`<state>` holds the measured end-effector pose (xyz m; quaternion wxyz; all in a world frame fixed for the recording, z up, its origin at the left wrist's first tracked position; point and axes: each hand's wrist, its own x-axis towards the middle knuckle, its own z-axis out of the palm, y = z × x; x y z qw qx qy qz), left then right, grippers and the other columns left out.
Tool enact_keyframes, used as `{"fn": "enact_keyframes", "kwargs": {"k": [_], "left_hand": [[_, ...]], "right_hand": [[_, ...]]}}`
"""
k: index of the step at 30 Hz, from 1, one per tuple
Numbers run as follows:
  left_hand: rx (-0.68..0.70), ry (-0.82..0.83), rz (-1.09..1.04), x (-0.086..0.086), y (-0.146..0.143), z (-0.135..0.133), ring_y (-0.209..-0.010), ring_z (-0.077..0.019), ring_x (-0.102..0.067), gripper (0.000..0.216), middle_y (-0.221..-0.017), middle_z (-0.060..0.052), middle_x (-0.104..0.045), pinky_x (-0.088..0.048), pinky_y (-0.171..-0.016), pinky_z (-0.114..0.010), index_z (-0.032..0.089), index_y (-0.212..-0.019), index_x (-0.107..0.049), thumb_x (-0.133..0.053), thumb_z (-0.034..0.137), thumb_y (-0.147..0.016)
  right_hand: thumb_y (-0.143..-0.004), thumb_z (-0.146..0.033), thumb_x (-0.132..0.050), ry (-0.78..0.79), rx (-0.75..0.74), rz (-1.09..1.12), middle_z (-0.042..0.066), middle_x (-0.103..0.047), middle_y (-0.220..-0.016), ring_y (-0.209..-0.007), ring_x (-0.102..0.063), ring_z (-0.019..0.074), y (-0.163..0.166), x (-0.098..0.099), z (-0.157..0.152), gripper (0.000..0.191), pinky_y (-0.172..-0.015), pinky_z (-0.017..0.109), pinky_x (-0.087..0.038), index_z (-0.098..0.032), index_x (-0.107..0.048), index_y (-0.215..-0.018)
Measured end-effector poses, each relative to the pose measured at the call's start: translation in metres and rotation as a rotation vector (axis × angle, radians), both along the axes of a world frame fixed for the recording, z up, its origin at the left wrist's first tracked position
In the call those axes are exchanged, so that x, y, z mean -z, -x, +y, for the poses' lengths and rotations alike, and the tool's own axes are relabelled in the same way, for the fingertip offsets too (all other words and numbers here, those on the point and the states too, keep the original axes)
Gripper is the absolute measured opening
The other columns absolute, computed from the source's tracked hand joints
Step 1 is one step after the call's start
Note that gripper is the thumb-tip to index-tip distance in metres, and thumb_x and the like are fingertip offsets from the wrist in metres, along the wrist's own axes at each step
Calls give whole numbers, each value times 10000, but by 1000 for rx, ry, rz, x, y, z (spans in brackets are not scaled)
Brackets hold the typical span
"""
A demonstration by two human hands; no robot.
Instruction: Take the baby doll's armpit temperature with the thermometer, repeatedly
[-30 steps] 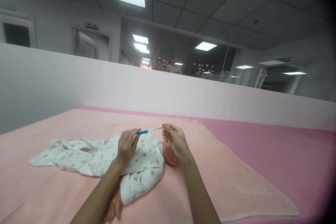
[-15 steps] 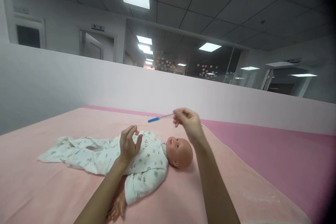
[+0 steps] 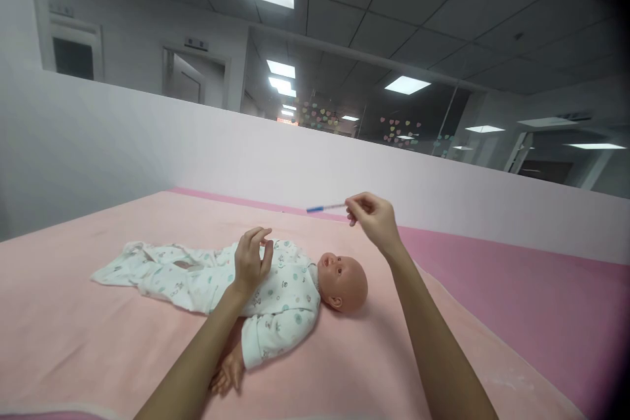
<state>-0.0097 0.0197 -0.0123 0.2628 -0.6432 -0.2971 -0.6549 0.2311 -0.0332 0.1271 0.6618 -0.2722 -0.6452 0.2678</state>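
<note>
A baby doll (image 3: 275, 289) in a white patterned sleepsuit lies on its back on a light pink blanket (image 3: 98, 341), its head (image 3: 344, 282) to the right. My right hand (image 3: 374, 218) is raised above and beyond the doll's head, pinching the end of a thin thermometer (image 3: 325, 208) with a blue tip that points left. My left hand (image 3: 251, 259) hovers just over the doll's chest with the fingers loosely curled and apart, holding nothing. The doll's bare hand (image 3: 227, 377) pokes out of the near sleeve beside my left forearm.
The blanket lies on a darker pink surface (image 3: 516, 302) that stretches to the right. A white partition wall (image 3: 305, 157) runs along the far edge. Beyond it are doors, glass walls and ceiling lights.
My right hand has lifted the thermometer up and to the right, away from the doll's chest. My left hand has let go of its blue end and stays over the chest.
</note>
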Motion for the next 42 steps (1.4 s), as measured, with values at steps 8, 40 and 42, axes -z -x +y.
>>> {"fn": "enact_keyframes", "kwargs": {"k": [8, 40, 42], "left_hand": [[-21, 51, 39, 0, -2, -2, -717, -128, -545, 257, -945, -68, -552, -463, -695, -285, 185, -1031, -511, -483, 106, -788], [-47, 212, 221, -3, -1, -5, -659, -152, -535, 166, -736, -21, -630, -409, -661, -292, 193, -890, -568, -428, 153, -812], [-40, 274, 277, -3, -3, -5, -669, -154, -539, 173, -741, -20, -632, -409, -666, -297, 195, -892, -566, -414, 154, -818]], "right_hand": [[-815, -385, -450, -193, 307, -268, -45, -531, -506, -436, -443, 62, 2, 3, -12, 321, -395, 166, -344, -174, -580, -611], [-813, -290, -518, -343, 942, -509, 26, -667, -651, -546, -534, 119, 4, 48, -14, 199, -545, 215, -360, -188, -679, -752], [-830, -307, -492, -356, 1084, -521, 34, -669, -667, -554, -541, 125, -9, 70, -22, 230, -560, 224, -366, -184, -679, -782]]}}
